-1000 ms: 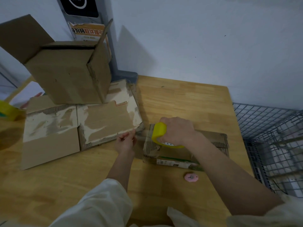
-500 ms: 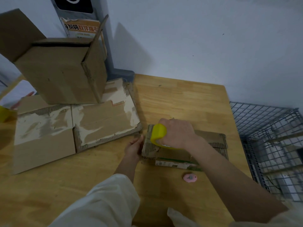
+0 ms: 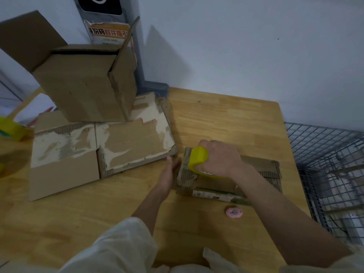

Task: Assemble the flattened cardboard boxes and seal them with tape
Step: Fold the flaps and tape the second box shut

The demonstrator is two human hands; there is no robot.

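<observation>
A small brown cardboard box [image 3: 258, 170] lies low on the wooden table [image 3: 216, 119], right of centre. My right hand [image 3: 218, 158] grips a yellow tape dispenser [image 3: 198, 158] and holds it on the box's top near its left end. My left hand [image 3: 170, 170] lies with straight fingers flat against the box's left side. Several flattened, torn cardboard boxes [image 3: 102, 148] lie to the left. An assembled box [image 3: 84, 83] with open flaps stands on them.
A small pink round object [image 3: 233, 212] lies on the table in front of the box. A wire mesh basket [image 3: 331, 174] stands off the table's right edge. A yellow object [image 3: 9, 129] sits at the far left. The wall runs close behind the table.
My left hand has let go of the tape end it pinched and moved right, flat against the box's left side. The right hand with the dispenser has stayed on the box top.
</observation>
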